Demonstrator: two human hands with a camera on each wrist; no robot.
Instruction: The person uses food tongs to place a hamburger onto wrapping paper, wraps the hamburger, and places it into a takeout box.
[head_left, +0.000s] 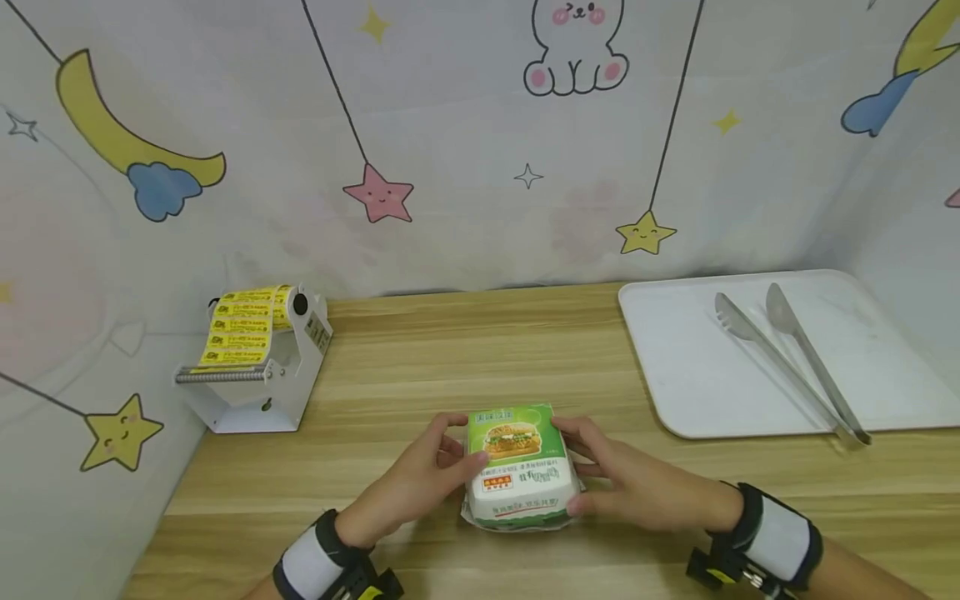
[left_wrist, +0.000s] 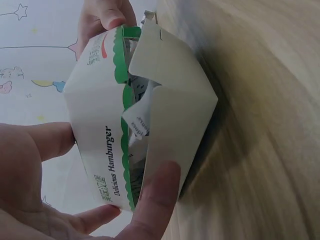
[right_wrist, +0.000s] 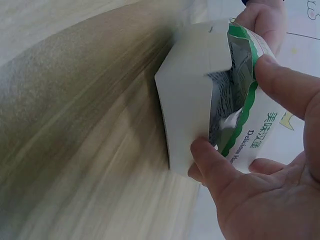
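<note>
A green and white paper hamburger box (head_left: 525, 492) with a burger picture on its lid sits on the table between both hands. My left hand (head_left: 423, 471) grips its left side, thumb on the lid. From the right, my right hand (head_left: 637, 479) holds the opposite side, its thumb near the front corner. In the left wrist view, the lid's scalloped green edge stands apart from the box bottom (left_wrist: 182, 95), and printed wrapping paper (left_wrist: 141, 117) shows in the gap. The right wrist view shows similar wrapping paper (right_wrist: 225, 95) on that side.
A white label dispenser (head_left: 288, 383) with a roll of yellow labels (head_left: 243, 325) stands at the left. On the right lies a white tray (head_left: 675, 367) with two metal utensils, one a fork (head_left: 780, 354), their handles crossing its front edge. A patterned curtain (head_left: 465, 125) hangs behind the wooden table (head_left: 450, 350).
</note>
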